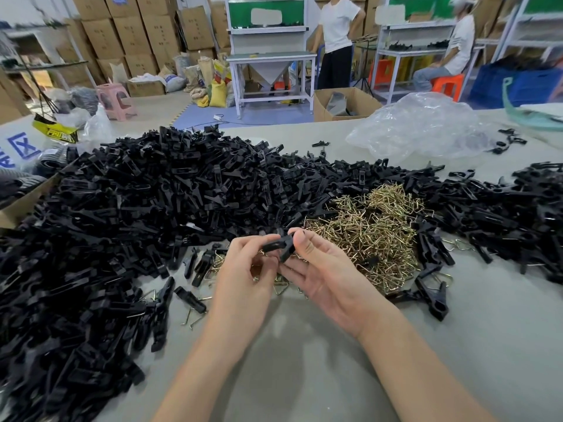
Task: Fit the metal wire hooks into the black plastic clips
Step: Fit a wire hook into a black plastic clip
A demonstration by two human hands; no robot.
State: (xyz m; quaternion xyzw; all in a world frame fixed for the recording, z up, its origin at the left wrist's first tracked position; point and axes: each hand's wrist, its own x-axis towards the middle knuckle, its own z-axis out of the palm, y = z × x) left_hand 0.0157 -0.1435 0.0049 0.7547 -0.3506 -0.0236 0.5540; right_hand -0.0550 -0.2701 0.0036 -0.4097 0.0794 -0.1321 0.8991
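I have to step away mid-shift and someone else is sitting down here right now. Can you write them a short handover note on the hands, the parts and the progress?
Left hand: pinches one end of a single black clip, held above the table.
Right hand: thumb presses on the same clip, fingers beneath it.
Parts: the pile of black clips spreads left and across the back; the brass wire hooks are heaped just beyond the hands.
Done: cannot tell whether the held clip has its hook yet.
Left: both piles are still large, so most of the fitting remains.
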